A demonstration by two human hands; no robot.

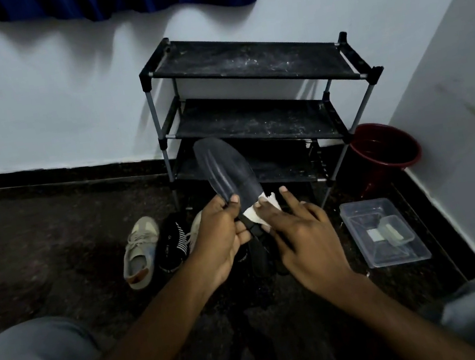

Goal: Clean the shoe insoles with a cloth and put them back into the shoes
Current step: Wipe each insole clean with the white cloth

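The step now is the wiping. The left hand point(223, 237) grips a dark insole point(225, 169) near its lower end, with thumb and fingers curled round it. The insole sticks up toward the middle of the frame, in front of the shoe rack point(243, 64).

The right hand point(303, 237) is just beside the left hand. Its fingers lie mostly straight and spread out. They press a small white cloth point(258, 212) onto the low part of the insole. I cannot tell if the thumb pinches the cloth too, as it is hidden.

On the floor point(54, 238), left of the hands, lie a tan shoe point(140, 253) and a black shoe point(172, 245) with white stripes. They touch each other. A bit of a second tan shoe peeks out behind the left hand. Something dark lies under the hands, but it is too dim to say what.

At the right of the frame are a red bucket point(386, 151) and a clear box point(385, 231).

I think most of the insole is not wiped yet, since the cloth sits low on it. Next, the cloth should slide up to the far tip, while the left hand holds tight so the soft insole does not bend away. After that, the insole has to go into the shoe it fits.
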